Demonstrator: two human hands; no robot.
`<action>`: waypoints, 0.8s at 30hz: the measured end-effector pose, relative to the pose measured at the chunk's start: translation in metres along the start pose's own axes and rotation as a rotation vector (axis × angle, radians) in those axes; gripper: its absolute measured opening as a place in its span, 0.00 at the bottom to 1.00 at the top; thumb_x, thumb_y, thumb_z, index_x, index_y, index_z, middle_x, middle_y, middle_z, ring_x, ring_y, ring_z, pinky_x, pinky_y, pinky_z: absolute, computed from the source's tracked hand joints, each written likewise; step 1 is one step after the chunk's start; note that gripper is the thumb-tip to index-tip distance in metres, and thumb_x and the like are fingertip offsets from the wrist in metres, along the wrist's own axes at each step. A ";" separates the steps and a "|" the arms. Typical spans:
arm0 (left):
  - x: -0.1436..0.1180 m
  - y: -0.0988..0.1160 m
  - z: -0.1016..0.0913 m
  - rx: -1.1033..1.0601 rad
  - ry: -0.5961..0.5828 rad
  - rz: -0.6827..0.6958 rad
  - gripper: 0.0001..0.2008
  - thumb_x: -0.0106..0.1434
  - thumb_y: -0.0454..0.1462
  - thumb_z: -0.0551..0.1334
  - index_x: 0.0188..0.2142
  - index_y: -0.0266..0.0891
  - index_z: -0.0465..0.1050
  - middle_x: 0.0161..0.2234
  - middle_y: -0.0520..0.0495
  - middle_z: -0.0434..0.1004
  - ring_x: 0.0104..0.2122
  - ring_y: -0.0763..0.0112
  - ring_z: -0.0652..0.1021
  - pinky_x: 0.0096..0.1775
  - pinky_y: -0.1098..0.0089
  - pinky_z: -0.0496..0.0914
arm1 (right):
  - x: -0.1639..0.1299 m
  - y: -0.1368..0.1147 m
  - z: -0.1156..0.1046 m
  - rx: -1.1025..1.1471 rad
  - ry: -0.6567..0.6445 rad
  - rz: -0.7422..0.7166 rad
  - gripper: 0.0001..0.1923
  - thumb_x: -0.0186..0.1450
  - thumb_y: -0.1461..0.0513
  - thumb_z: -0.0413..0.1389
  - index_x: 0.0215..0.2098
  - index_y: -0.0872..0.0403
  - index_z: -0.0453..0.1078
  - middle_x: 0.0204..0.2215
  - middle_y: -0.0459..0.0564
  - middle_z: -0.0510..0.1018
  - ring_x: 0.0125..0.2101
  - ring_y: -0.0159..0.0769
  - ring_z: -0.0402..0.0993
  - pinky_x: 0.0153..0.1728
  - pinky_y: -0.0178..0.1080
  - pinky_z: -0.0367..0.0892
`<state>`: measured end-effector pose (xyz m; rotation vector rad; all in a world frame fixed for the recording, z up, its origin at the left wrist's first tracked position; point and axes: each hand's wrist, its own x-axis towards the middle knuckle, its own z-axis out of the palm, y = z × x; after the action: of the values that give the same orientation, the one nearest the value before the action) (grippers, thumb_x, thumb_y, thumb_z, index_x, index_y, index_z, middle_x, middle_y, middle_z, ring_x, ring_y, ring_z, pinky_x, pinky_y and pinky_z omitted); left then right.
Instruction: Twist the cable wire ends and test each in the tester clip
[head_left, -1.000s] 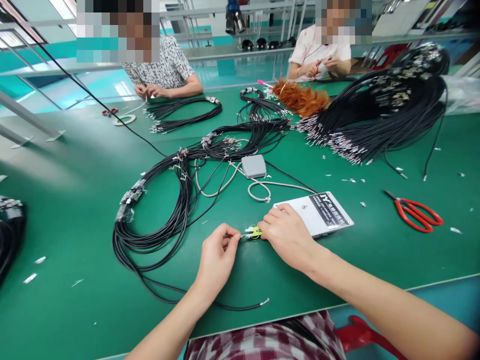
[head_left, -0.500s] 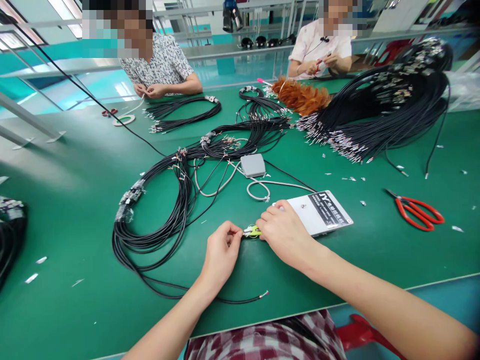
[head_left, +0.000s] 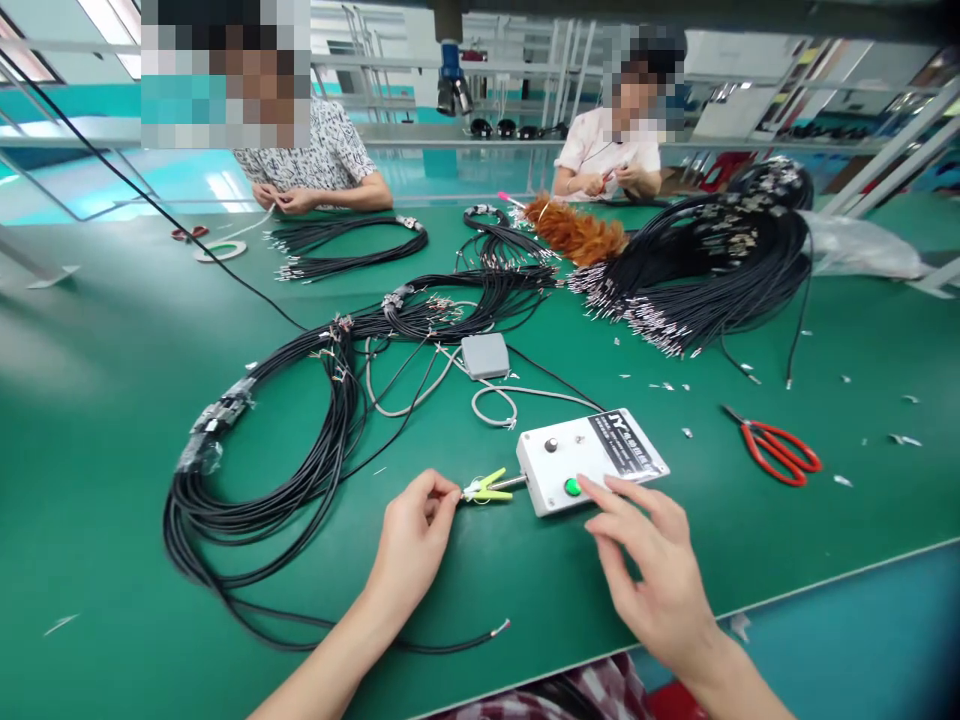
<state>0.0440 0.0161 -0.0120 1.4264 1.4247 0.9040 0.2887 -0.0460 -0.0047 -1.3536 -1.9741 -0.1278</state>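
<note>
With thumb and fingers pinched, my left hand (head_left: 418, 525) holds a cable end, mostly hidden by the fingers, at the jaws of a yellow-green clip (head_left: 491, 488). The clip sits at the tip of a metal shaft (head_left: 510, 482) that comes out of a white control box (head_left: 559, 470). My right hand (head_left: 649, 560) is open over the box's near side, fingers spread, a fingertip at the green button (head_left: 573, 487). A black knob (head_left: 551, 445) and a small switch show on the box top. One loose black cable (head_left: 450, 648) lies below my left wrist.
Coiled black cables (head_left: 262, 500) lie at left, with a large cable bundle (head_left: 712, 260) at back right. Red-handled scissors (head_left: 780, 450) rest right of the box. A grey pedal-like block (head_left: 484, 356) sits behind it. Two co-workers sit across the green table (head_left: 225, 640).
My right hand has let go of the clip and moved right to the green button, fingers spreading. My left hand stays pinched at the clip's jaws. The view has shifted.
</note>
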 end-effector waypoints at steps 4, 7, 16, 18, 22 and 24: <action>-0.001 -0.001 -0.003 0.033 0.011 -0.006 0.08 0.59 0.40 0.59 0.27 0.39 0.69 0.23 0.53 0.71 0.23 0.71 0.71 0.26 0.74 0.61 | -0.006 -0.008 0.014 -0.088 0.049 -0.003 0.10 0.66 0.71 0.53 0.35 0.50 0.68 0.45 0.45 0.82 0.50 0.44 0.73 0.54 0.52 0.55; -0.004 -0.004 -0.012 0.045 0.048 -0.015 0.07 0.59 0.39 0.60 0.26 0.39 0.70 0.23 0.53 0.71 0.22 0.72 0.70 0.26 0.74 0.60 | -0.005 -0.003 0.019 -0.140 0.069 -0.051 0.10 0.65 0.71 0.54 0.35 0.49 0.68 0.43 0.44 0.83 0.47 0.45 0.75 0.56 0.55 0.52; 0.002 -0.002 -0.046 -0.064 0.162 -0.015 0.09 0.53 0.41 0.64 0.24 0.38 0.69 0.17 0.54 0.70 0.17 0.75 0.70 0.20 0.75 0.64 | -0.020 -0.014 0.016 0.050 0.067 -0.111 0.14 0.63 0.71 0.54 0.43 0.49 0.71 0.47 0.50 0.81 0.51 0.44 0.73 0.52 0.51 0.63; 0.020 0.006 -0.072 -0.092 0.263 0.005 0.09 0.54 0.41 0.64 0.25 0.38 0.68 0.15 0.56 0.68 0.14 0.77 0.67 0.18 0.76 0.62 | -0.026 -0.021 0.018 0.150 0.015 -0.167 0.15 0.62 0.72 0.53 0.44 0.51 0.71 0.46 0.51 0.81 0.49 0.42 0.75 0.48 0.46 0.68; 0.054 0.026 -0.125 -0.117 0.612 0.108 0.05 0.64 0.38 0.54 0.32 0.40 0.63 0.24 0.55 0.69 0.23 0.76 0.74 0.30 0.73 0.70 | -0.034 -0.027 0.025 0.257 -0.045 -0.118 0.16 0.63 0.73 0.51 0.44 0.52 0.70 0.46 0.53 0.81 0.47 0.41 0.77 0.44 0.44 0.73; 0.045 0.029 -0.123 -0.076 0.712 0.173 0.03 0.65 0.36 0.54 0.38 0.41 0.64 0.31 0.54 0.70 0.31 0.75 0.75 0.37 0.72 0.69 | -0.036 -0.027 0.028 0.288 -0.041 -0.050 0.15 0.64 0.73 0.52 0.44 0.52 0.70 0.45 0.54 0.81 0.46 0.41 0.77 0.43 0.45 0.74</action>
<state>-0.0584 0.0748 0.0517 1.2321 1.7557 1.6720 0.2584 -0.0727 -0.0390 -1.1286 -1.9732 0.1565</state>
